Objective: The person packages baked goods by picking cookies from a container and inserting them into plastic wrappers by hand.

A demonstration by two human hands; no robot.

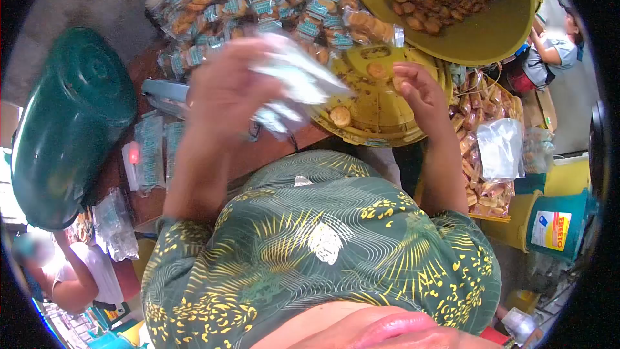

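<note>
My left hand point(226, 84), blurred by motion, is closed on a clear plastic bag point(300, 74) with teal print, held over the near-left side of a yellow lid point(361, 126). My right hand point(421, 94) is at the lid's right side, its fingers pinched on a small round biscuit point(398, 83). A loose biscuit point(340, 116) rests on the lid's near edge, and another biscuit point(376, 70) lies farther back among crumbs. Behind my left hand spreads a heap of filled biscuit packets point(258, 6).
A yellow tub point(510, 42) of loose biscuits tilts at the back right. Packed goods fill a tray point(481, 200) at right. A green plastic container point(74, 123) and flat printed bags point(150, 152) lie at left. Other people point(552, 52) are at both sides.
</note>
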